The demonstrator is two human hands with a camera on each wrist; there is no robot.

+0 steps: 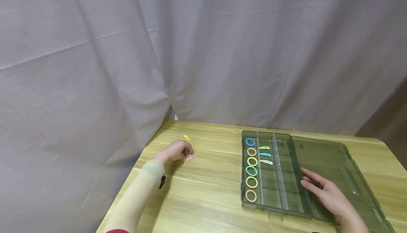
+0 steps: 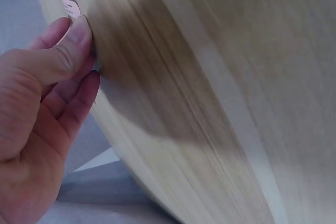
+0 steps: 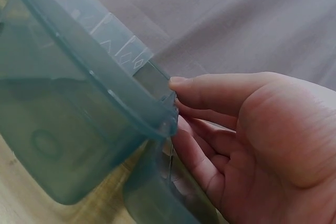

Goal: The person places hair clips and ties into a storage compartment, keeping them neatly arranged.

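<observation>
My left hand (image 1: 177, 150), over the left part of the table, pinches a pink snap hair clip (image 1: 191, 158) between thumb and fingers; in the left wrist view one end of this clip (image 2: 70, 6) sticks out past the fingertips. A yellow hair clip (image 1: 187, 138) lies just beyond that hand. My right hand (image 1: 329, 194) holds the right edge of a translucent green divided storage box (image 1: 294, 176), its thumb and fingers at the rim in the right wrist view. Several hair ties (image 1: 251, 171) line the left column. Green (image 1: 264, 147), blue (image 1: 265, 154) and white (image 1: 266, 162) clips lie in the middle one.
The box's lid (image 1: 330, 162) lies folded open to the right, under the right hand. A wooden table (image 1: 206, 197) carries everything. Grey curtains (image 1: 216, 56) hang behind it and along its left side.
</observation>
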